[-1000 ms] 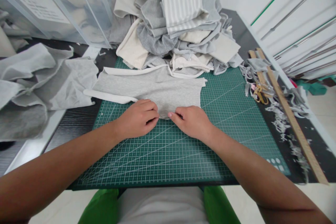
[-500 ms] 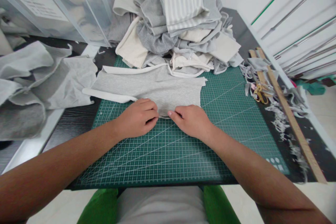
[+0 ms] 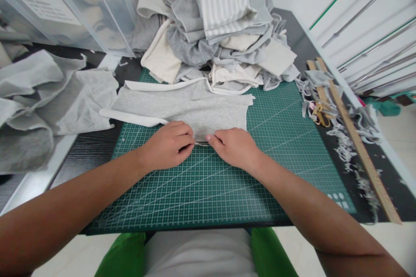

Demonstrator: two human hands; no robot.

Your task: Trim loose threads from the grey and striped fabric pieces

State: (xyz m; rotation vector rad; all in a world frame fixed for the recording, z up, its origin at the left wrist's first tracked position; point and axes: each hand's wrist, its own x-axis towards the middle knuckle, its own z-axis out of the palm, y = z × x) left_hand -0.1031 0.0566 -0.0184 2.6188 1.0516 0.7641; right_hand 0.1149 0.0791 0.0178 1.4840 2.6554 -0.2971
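A light grey piece of knit fabric (image 3: 182,104) with white curled edges lies across the green cutting mat (image 3: 208,199). My left hand (image 3: 170,145) is closed on its near edge, left of the middle, fingers bent and pressed together. Just to the right, my right hand (image 3: 232,149) pinches the same edge, thumb pointing left. A short stretch of that edge shows in the small gap between the hands. The fingertips under the cloth are hidden.
A tall heap of folded fabric (image 3: 224,0) stands behind the mat. More grey cloth (image 3: 81,99) lies at left, before a clear plastic bin (image 3: 97,13). At right are a wooden ruler (image 3: 364,151), gold-handled scissors (image 3: 320,114) and thread scraps (image 3: 342,143).
The whole view has shifted very slightly. Both hands keep their hold on the fabric edge, and the cloth lies as before.
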